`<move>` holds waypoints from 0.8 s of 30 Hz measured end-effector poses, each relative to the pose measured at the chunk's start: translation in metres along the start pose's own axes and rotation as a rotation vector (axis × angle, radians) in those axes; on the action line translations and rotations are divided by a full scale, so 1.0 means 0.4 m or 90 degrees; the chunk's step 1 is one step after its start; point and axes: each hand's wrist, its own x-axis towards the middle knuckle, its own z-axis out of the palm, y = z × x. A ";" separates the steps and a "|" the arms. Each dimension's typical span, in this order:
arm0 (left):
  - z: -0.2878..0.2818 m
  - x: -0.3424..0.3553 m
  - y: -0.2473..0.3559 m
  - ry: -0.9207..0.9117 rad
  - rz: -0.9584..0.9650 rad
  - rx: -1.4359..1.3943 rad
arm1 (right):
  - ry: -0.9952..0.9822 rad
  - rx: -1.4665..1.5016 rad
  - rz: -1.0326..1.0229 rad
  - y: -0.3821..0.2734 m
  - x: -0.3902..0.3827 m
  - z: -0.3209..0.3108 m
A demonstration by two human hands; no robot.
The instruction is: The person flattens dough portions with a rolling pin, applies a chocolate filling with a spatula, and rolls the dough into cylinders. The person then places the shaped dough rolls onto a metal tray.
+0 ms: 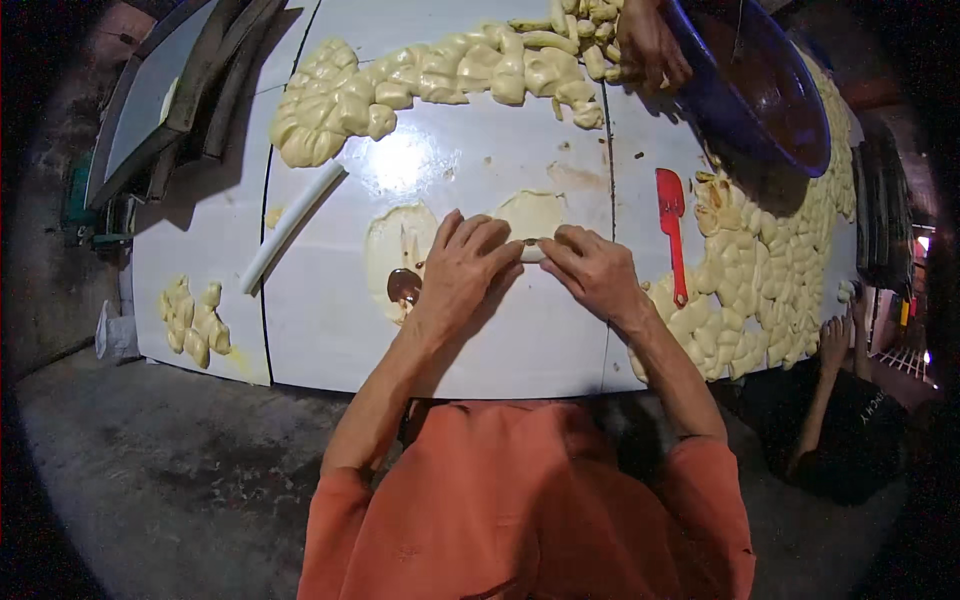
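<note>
In the middle of the white table, a flattened piece of dough [532, 208] lies with its near edge folded into a roll, a little dark filling showing. My left hand [466, 262] pinches the roll's left end with bent fingers. At the right end, my right hand [592, 268] has its fingertips and thumb closed on the same roll. Left of it, a second flattened piece of dough [383, 252] bears a glossy brown blob of filling [403, 287], partly behind my left hand.
Dough lumps [430, 72] line the far side, and many more dough pieces [770, 265] cover the right. A white rolling pin [292, 230] lies left, near a small dough pile [194, 322]. At right are a red spatula [671, 235] and a blue basin [750, 80], beside another person's hand [652, 45].
</note>
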 end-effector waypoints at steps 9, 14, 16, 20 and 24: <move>-0.005 0.023 -0.022 0.043 -0.034 -0.056 | 0.011 0.155 0.256 0.000 0.038 0.014; -0.016 0.005 -0.021 0.001 0.024 -0.013 | -0.024 0.035 0.077 -0.004 0.014 -0.008; -0.013 0.016 -0.048 0.001 0.017 0.008 | -0.035 0.003 0.089 0.013 0.021 0.001; -0.009 0.039 -0.041 0.059 -0.009 0.026 | -0.023 0.008 0.123 0.027 0.029 0.003; -0.011 0.064 -0.022 -0.061 0.034 0.048 | -0.004 0.040 0.124 0.032 0.035 0.006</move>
